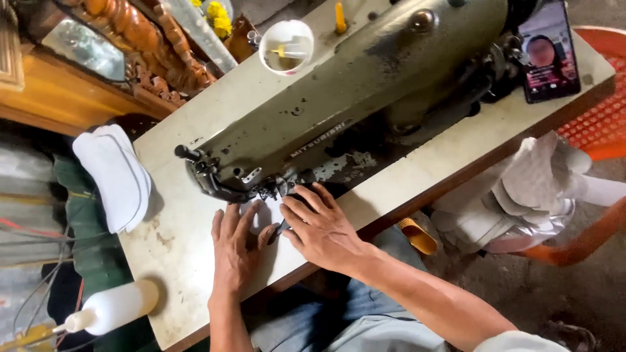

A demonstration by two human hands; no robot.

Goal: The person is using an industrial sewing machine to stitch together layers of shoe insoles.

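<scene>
My left hand (233, 251) lies flat, fingers spread, on a small white fabric piece (266, 215) on the sewing table (189, 215). My right hand (319, 228) presses the same piece from the right, fingertips close to the needle area (277, 190) of the grey-green sewing machine (352, 98). Both hands hold the fabric down just in front of the machine head. Most of the fabric is hidden under my fingers.
A stack of white cut pieces (114, 173) sits at the table's left edge. A white squeeze bottle (114, 308) lies at the near-left corner. A white cup (287, 45) stands behind the machine, a phone (551, 49) leans at the right. A bag of white pieces (521, 195) rests on an orange chair (600, 124).
</scene>
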